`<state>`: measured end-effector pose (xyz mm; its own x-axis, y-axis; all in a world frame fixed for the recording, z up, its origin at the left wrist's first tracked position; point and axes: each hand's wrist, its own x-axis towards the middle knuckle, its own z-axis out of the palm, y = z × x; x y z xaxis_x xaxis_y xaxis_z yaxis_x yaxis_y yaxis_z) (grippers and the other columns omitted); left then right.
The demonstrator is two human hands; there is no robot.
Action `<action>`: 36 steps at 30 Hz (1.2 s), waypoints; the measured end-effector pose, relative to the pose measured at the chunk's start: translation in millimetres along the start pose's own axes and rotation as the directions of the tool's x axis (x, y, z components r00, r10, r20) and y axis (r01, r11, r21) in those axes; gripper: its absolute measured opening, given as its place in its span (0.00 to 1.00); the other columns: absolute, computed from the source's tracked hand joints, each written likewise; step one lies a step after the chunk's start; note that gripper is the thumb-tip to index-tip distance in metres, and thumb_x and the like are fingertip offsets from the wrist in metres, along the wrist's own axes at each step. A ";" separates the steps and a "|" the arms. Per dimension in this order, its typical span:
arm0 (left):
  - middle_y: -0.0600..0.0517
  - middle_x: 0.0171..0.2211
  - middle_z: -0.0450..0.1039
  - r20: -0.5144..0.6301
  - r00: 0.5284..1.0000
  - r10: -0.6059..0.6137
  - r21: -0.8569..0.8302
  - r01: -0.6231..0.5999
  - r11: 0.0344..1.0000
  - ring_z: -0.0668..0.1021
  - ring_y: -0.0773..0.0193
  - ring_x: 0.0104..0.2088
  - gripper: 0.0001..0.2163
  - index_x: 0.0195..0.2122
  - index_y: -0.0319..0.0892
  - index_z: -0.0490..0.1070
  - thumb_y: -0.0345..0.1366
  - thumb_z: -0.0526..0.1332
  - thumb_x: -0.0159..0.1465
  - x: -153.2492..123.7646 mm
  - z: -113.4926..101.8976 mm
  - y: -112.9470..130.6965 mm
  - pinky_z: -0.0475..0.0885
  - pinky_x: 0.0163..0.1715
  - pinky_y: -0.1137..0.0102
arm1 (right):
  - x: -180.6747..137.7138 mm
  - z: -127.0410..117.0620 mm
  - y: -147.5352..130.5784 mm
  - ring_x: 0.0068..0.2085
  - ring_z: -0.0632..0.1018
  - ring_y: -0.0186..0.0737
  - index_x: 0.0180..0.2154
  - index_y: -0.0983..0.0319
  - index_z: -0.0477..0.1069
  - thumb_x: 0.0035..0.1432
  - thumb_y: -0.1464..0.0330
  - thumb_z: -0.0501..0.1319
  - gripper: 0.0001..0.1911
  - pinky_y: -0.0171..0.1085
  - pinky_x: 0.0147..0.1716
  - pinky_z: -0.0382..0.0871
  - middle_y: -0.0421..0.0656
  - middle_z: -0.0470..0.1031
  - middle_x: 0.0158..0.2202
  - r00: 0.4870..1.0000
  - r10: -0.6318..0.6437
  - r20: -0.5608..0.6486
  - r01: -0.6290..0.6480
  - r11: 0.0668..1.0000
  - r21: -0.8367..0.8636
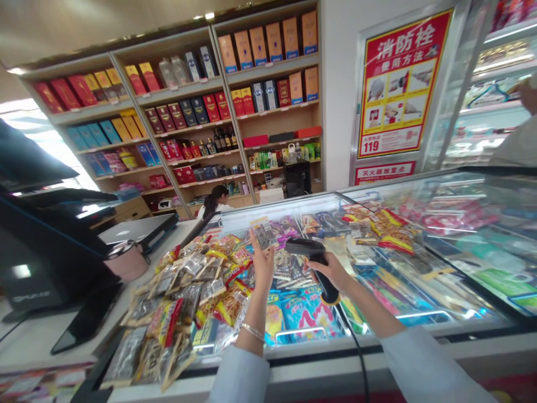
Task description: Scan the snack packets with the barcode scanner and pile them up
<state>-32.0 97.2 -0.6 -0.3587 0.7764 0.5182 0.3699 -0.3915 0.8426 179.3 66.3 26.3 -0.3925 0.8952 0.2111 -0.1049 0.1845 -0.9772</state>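
Observation:
My left hand [263, 262] is raised over the glass-topped freezer [377, 336], its fingers pinched on a small silvery snack packet [265, 235]. My right hand [331, 271] grips a black barcode scanner [312, 254] by its handle. The scanner's head points left at the packet, a short gap away. A black cable [356, 352] runs down from the scanner's base toward me. A heap of small snack packets [188, 296] lies on the freezer lid, left of and below my left hand.
A black till screen [46, 246] and a pink cup [126, 260] stand on the counter at left. Shelves of boxed goods [188, 112] fill the back wall; a person [215, 202] sits below them. A red fire-hydrant poster [398, 84] hangs at right, and another person's arm [518, 143] shows at the far right.

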 end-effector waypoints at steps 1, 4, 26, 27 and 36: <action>0.41 0.52 0.71 0.001 1.000 0.011 0.017 -0.011 1.000 0.79 0.61 0.43 0.42 0.68 0.44 0.33 0.36 0.61 0.59 -0.5 -1.0 2.0 0.74 0.42 0.67 | -0.1 -0.2 -0.3 0.16 0.69 0.34 0.24 0.66 0.74 0.49 0.60 0.64 0.14 0.34 0.18 0.61 0.41 0.69 0.14 1.000 0.002 -0.004 -0.002 1.000 0.000; 0.43 0.48 0.74 -0.008 0.999 0.033 0.053 -0.033 0.998 0.80 0.61 0.40 0.40 0.68 0.44 0.34 0.35 0.60 0.60 -1.8 -2.4 6.2 0.74 0.42 0.67 | -0.8 -0.3 -1.6 0.16 0.69 0.34 0.22 0.65 0.73 0.49 0.60 0.64 0.14 0.34 0.18 0.61 0.41 0.69 0.13 1.000 0.003 -0.004 -0.003 1.000 0.009; 0.48 0.31 0.79 0.047 0.978 -0.203 0.153 0.194 0.969 0.81 0.60 0.33 0.29 0.63 0.42 0.54 0.31 0.55 0.59 -10.4 2.3 9.2 0.73 0.41 0.67 | 16.7 -9.5 24.7 0.15 0.69 0.32 0.22 0.65 0.71 0.44 0.70 0.63 0.04 0.31 0.12 0.62 0.43 0.73 0.18 0.916 0.318 -0.246 -0.220 0.908 0.356; 0.48 0.30 0.79 0.056 0.977 -0.204 0.174 0.192 0.966 0.81 0.59 0.34 0.28 0.62 0.42 0.56 0.30 0.55 0.59 -11.6 1.8 13.7 0.72 0.41 0.66 | 17.1 -9.8 25.2 0.15 0.69 0.32 0.22 0.65 0.71 0.45 0.71 0.63 0.04 0.31 0.12 0.62 0.43 0.73 0.18 0.910 0.324 -0.259 -0.220 0.906 0.361; 0.52 0.31 0.77 0.089 0.988 -0.128 0.218 0.106 0.970 0.79 0.62 0.30 0.20 0.52 0.45 0.67 0.29 0.56 0.58 -11.9 -56.6 47.0 0.72 0.38 0.67 | 15.6 13.3 13.4 0.15 0.69 0.32 0.23 0.64 0.69 0.47 0.71 0.62 0.05 0.31 0.13 0.63 0.43 0.72 0.18 0.864 0.403 -0.301 -0.241 0.857 0.455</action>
<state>-58.8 41.5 41.2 -0.3257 0.8609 0.3908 0.5072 -0.1897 0.8407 159.7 77.3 16.8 -0.1068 0.9702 -0.2176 -0.4113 -0.2424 -0.8787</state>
